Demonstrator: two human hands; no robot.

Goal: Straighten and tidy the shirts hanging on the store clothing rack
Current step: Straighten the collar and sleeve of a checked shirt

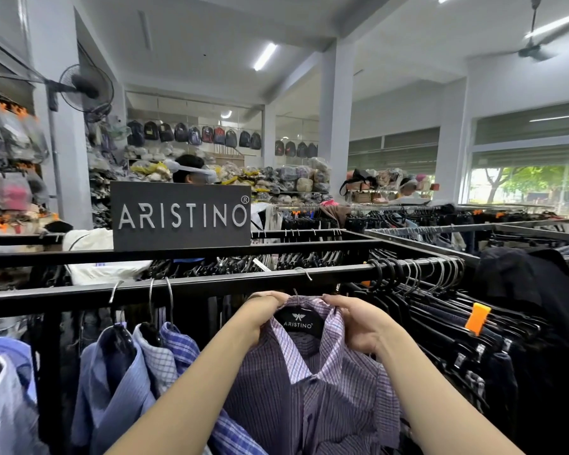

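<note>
A purple striped shirt [322,389] hangs on a black hanger [298,320] from the black rack rail [211,285] in front of me. My left hand [260,315] grips the left side of its collar. My right hand [358,326] grips the right side of the collar. The hanger's metal hook [304,272] sits over the rail above my hands. To the left hang several blue shirts [135,366], plain and checked, spaced apart on the same rail.
Dark garments on black hangers [440,310] crowd the rail to the right, one with an orange clip [478,318]. A grey ARISTINO sign [181,216] stands on the rack's back bar. A person [191,172] stands behind it. More racks stand behind and to the right.
</note>
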